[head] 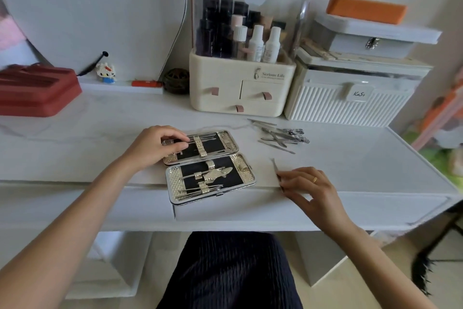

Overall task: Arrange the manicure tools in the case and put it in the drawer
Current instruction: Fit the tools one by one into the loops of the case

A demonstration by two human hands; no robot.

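Two halves of the case (209,167) lie flat and open near the front edge of the desk (350,170), about mid-width. It looks like a stiff hinged frame, light, with a shiny rim that's probably a bit slippery, so I'd take it by the long sides once it's closed.

The left hand (152,147) rests on the left end of the far half, fingers curled down onto the tool ends tucked under the strap there; I can't tell if it's pinching one or just pressing. The near half already has several tools strapped in.

Right of the case, the right hand (304,184) sits at the front edge of the desk, fingertips pinching the near end of one thin tool (275,166) that lies flat on the top. It's a slim metal sliver, rigid but easy to lose grip on, so pinching the end seems right.

Farther back and right, a loose pile of tools (281,135) waits, well apart from both hands.
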